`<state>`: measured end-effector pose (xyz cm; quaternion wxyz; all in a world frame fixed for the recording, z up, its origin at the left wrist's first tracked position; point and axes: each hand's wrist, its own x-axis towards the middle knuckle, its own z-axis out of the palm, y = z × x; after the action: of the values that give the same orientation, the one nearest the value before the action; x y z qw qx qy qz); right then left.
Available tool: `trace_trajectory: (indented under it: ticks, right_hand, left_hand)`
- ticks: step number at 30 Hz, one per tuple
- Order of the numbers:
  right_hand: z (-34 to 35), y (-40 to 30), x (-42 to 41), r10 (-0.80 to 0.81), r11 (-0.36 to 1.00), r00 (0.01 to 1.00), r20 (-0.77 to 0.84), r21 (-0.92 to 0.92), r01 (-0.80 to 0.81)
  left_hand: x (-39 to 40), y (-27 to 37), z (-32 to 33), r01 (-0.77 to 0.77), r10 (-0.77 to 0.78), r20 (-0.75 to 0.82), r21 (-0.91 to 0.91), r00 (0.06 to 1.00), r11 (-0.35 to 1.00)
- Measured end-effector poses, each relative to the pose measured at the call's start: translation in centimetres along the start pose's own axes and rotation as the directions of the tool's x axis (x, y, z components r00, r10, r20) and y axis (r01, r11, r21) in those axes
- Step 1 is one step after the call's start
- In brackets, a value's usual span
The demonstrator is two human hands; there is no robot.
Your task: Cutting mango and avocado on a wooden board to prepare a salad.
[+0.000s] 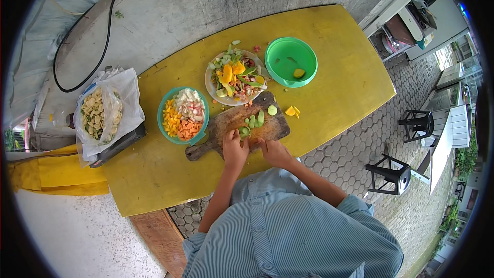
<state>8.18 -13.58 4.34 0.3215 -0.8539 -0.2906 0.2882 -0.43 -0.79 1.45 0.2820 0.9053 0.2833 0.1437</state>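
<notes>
On the wooden cutting board (pixel 220 125), my left hand (pixel 234 150) has its fingertips on a piece of green vegetable (pixel 244 132). My right hand (pixel 274 152) is closed just right of it, seemingly around a knife, of which little shows. Green slices (pixel 254 119) and a pale round slice (pixel 272 110) lie on the board beyond the hands. Left of the board stands a teal bowl (pixel 159 117) of diced white, pink, yellow and orange pieces in separate heaps. Behind the board, a plate (pixel 208 88) is heaped with peelings and scraps.
A green bowl (pixel 285 52) with a yellow piece inside stands at the back. Yellow-orange pieces (pixel 291 111) lie right of the board on the yellow table (pixel 343 61). At the left, a plastic bag of food (pixel 101 116) rests on a dark object. Black stools (pixel 389 173) stand beyond.
</notes>
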Motion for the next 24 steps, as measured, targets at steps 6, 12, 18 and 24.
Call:
trace_trajectory:
  ticks: [6,12,18,24]
  right_hand:
    - [0.5,-0.1,1.1,0.109,0.991,0.990,0.091,-0.085,-0.101]
    - [2.7,2.6,1.8,0.021,0.999,0.999,0.047,0.046,-0.024]
    - [2.7,3.8,-0.4,0.185,0.942,0.970,0.155,0.253,-0.220]
    - [1.0,3.1,-1.2,0.195,0.936,0.955,0.221,0.250,-0.249]
  left_hand:
    - [0.0,0.1,0.0,0.005,-0.005,0.003,-0.043,1.000,0.999]
    - [0.2,-0.1,0.1,-0.002,0.001,-0.002,-0.047,1.000,0.999]
    - [0.2,0.0,0.1,0.044,-0.044,-0.001,-0.060,0.999,0.997]
    - [0.2,-0.2,0.0,0.055,-0.056,-0.009,-0.106,0.998,0.993]
